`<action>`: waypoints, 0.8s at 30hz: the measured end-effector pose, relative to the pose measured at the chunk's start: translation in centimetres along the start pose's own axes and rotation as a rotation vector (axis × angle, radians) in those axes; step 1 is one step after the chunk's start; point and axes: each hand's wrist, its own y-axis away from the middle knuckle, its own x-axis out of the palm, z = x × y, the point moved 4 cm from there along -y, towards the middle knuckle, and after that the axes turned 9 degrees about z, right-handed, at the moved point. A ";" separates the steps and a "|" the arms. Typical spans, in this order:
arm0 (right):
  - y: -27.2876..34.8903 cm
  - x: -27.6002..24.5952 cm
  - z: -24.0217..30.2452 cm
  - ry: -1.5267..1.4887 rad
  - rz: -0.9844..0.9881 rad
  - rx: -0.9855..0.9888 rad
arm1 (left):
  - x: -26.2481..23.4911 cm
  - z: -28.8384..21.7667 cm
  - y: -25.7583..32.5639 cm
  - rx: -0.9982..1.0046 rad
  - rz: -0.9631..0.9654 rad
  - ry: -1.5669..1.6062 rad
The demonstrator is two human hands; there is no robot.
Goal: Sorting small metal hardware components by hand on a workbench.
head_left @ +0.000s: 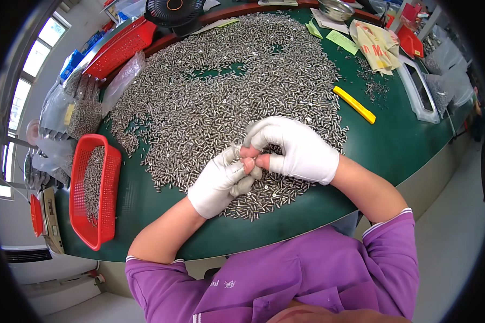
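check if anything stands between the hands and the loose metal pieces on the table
Nothing visible does: the left hand and right hand are over the metal pieces. The yellow bar lies to the right and the red basket to the left, both outside that space.

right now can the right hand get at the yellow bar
Probably yes: the yellow bar lies uncovered beyond the right hand, with only small metal pieces and tabletop between, though that hand looks occupied.
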 end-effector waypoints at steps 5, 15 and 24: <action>0.1 -1.8 1.1 0.286 -0.090 -0.074 | 0.2 -0.1 0.0 0.000 -0.011 0.003; -0.4 -0.8 0.8 0.255 0.003 -0.263 | 0.5 -0.3 0.1 -0.082 -0.051 -0.112; 0.7 -1.0 -1.3 0.637 0.007 0.117 | 0.7 -0.6 0.2 -0.068 -0.099 -0.151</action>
